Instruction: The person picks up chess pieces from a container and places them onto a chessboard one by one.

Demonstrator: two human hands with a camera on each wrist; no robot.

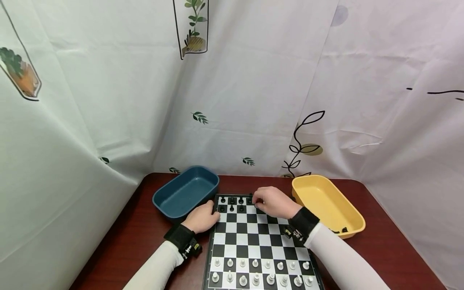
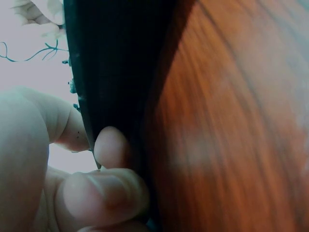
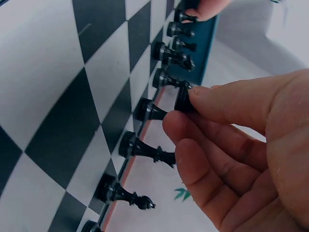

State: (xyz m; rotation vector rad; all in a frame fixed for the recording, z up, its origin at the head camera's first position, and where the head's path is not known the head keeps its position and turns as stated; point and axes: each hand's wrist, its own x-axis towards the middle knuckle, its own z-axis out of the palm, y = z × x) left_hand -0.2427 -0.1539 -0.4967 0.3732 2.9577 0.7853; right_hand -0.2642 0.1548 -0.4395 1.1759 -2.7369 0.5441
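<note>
A black-and-white chessboard (image 1: 246, 228) lies on the table, with white chess pieces (image 1: 255, 278) lined up on its near rows. Black chess pieces (image 1: 232, 208) stand at its far side. My right hand (image 1: 274, 201) is over the far row; thumb and fingertips pinch a black chess piece (image 3: 183, 99), whose kind is mostly hidden by the fingers. Beneath and beside it stand other black pieces (image 3: 166, 55). My left hand (image 1: 201, 217) is at the board's left edge near the far corner. In the left wrist view its thumb (image 2: 108, 191) and fingers hold the board's dark edge (image 2: 116, 72).
A blue bin (image 1: 188, 189) stands beyond my left hand, close to the board's far left corner. To the right is a yellow bin (image 1: 328, 201) with a few black pieces (image 1: 344, 230) at its near end. White printed cloth (image 1: 253, 100) hangs behind the brown table (image 1: 119, 249).
</note>
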